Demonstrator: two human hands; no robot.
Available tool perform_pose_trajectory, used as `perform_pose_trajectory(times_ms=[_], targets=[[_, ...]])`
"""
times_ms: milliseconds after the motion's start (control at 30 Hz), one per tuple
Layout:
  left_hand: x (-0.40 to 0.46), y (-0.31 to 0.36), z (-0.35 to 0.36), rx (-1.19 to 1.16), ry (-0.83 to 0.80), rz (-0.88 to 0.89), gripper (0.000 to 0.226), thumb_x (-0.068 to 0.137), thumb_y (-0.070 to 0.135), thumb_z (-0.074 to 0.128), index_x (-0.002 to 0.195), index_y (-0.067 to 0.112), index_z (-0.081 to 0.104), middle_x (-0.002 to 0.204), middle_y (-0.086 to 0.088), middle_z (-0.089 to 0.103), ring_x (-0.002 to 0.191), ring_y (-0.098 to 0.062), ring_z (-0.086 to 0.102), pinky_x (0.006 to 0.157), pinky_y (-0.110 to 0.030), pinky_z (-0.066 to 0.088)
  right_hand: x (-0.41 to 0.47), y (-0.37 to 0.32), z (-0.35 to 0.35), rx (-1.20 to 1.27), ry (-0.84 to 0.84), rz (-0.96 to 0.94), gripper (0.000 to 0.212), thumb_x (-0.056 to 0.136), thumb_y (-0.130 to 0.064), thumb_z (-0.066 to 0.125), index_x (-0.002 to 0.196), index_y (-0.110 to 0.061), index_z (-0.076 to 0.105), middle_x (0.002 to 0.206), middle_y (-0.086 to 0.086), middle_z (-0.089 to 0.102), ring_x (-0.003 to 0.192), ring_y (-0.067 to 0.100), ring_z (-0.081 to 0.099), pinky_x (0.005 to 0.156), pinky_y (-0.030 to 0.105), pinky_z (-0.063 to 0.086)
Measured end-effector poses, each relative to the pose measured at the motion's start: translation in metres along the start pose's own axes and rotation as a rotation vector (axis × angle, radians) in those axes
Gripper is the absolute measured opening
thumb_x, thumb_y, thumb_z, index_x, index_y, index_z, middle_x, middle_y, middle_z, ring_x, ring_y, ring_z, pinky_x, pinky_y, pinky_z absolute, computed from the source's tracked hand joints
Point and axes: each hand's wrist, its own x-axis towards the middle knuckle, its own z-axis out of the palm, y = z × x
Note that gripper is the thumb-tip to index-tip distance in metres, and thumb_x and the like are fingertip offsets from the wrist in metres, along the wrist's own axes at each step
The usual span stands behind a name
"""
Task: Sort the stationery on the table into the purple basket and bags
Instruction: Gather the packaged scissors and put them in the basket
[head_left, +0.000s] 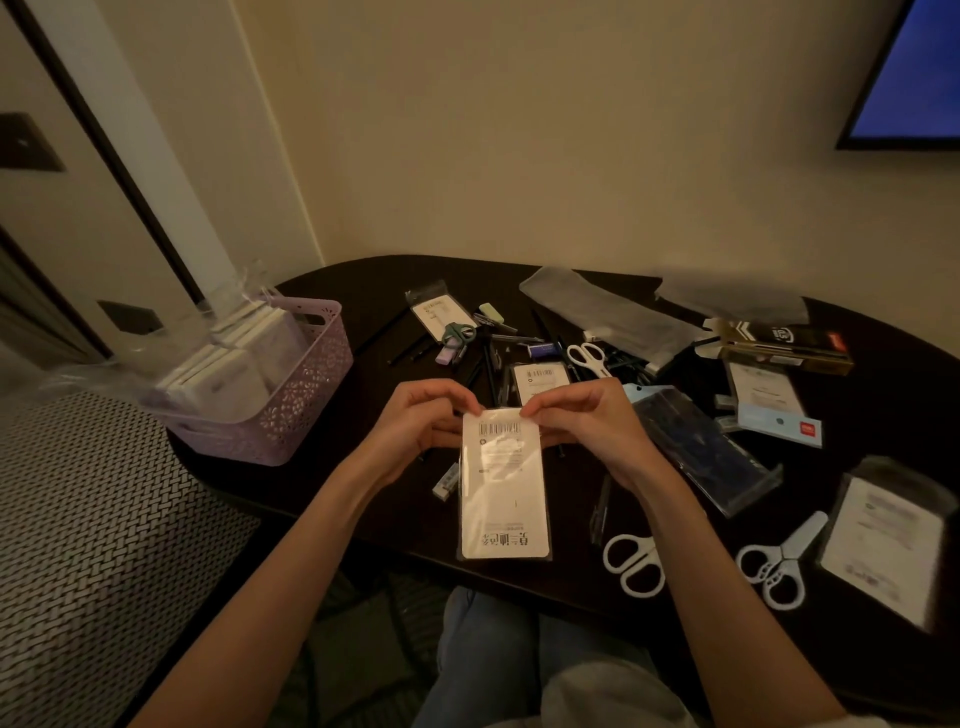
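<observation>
A clear bag with a white barcoded card (503, 488) hangs upright above the near edge of the dark table (363, 291). My left hand (423, 421) pinches its top left corner and my right hand (582, 418) pinches its top right corner. The purple basket (306, 395) stands at the table's left end, holding several white packets and clear wrap. Loose stationery lies beyond my hands: pens and small scissors (460, 332), white scissors (589, 358), an eraser (447, 480).
Two white scissors (635, 564) (776, 564) lie near the front right edge. A dark blue packet (701, 452), a carded bag (883, 545), boxes (779, 338) and empty clear bags (608, 312) cover the right side. A patterned seat (88, 519) adjoins the left.
</observation>
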Motion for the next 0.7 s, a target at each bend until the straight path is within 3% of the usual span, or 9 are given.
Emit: perform_pose_trajectory(times_ms=[100, 200, 333, 433, 567, 700], targets=[[0.001, -0.001, 0.005, 0.022, 0.03, -0.087, 0.018, 0.089, 0.017, 0.051, 0.084, 0.004, 0.062, 0.101, -0.021, 0.069, 0.092, -0.034, 0.071, 0.069, -0.036, 0.059, 0.001, 0.0, 0.0, -0.08, -0.007, 0.007, 0.012, 0.082, 0.007, 0.065, 0.083, -0.002, 0.073, 0.094, 0.006, 0.072, 0.09, 0.015, 0.071, 0.072, 0.028, 0.059], [0.002, 0.0, 0.012, 0.179, 0.075, -0.129, 0.015, 0.091, 0.021, 0.064, 0.09, 0.006, 0.062, 0.098, -0.014, 0.073, 0.089, -0.026, 0.073, 0.075, -0.04, 0.06, 0.002, -0.001, 0.001, -0.123, -0.005, 0.013, 0.01, 0.083, 0.007, 0.064, 0.084, 0.003, 0.072, 0.096, 0.008, 0.072, 0.092, 0.016, 0.071, 0.071, 0.028, 0.059], [0.002, 0.002, 0.014, 0.243, 0.069, -0.147, 0.013, 0.085, 0.01, 0.07, 0.093, 0.007, 0.06, 0.098, -0.011, 0.073, 0.09, -0.019, 0.073, 0.072, -0.033, 0.061, 0.002, -0.004, 0.0, -0.16, 0.013, 0.039, 0.011, 0.085, 0.008, 0.061, 0.085, 0.004, 0.072, 0.094, 0.007, 0.071, 0.086, 0.013, 0.071, 0.066, 0.023, 0.058], [0.003, 0.002, 0.014, 0.232, 0.091, -0.143, 0.013, 0.085, 0.005, 0.069, 0.093, 0.008, 0.06, 0.098, -0.012, 0.073, 0.09, -0.02, 0.073, 0.075, -0.037, 0.061, 0.003, -0.006, 0.001, -0.149, 0.078, 0.074, 0.017, 0.086, 0.006, 0.058, 0.08, 0.001, 0.073, 0.09, 0.005, 0.071, 0.081, 0.011, 0.071, 0.064, 0.019, 0.056], [0.005, 0.001, 0.015, 0.237, 0.159, -0.118, 0.017, 0.085, 0.004, 0.069, 0.094, 0.01, 0.057, 0.1, -0.014, 0.072, 0.089, -0.02, 0.073, 0.071, -0.034, 0.061, 0.006, -0.005, 0.005, -0.247, 0.136, 0.055, 0.005, 0.08, -0.003, 0.072, 0.079, -0.007, 0.07, 0.088, 0.004, 0.071, 0.082, 0.012, 0.07, 0.068, 0.022, 0.058], [0.005, -0.001, 0.021, 0.239, 0.258, -0.084, 0.026, 0.082, 0.003, 0.072, 0.1, 0.008, 0.053, 0.099, -0.012, 0.07, 0.089, -0.02, 0.072, 0.069, -0.031, 0.06, 0.011, 0.001, 0.013, -0.324, 0.182, 0.039, 0.028, 0.075, -0.005, 0.078, 0.083, -0.017, 0.054, 0.093, 0.005, 0.068, 0.085, 0.015, 0.068, 0.074, 0.032, 0.059]])
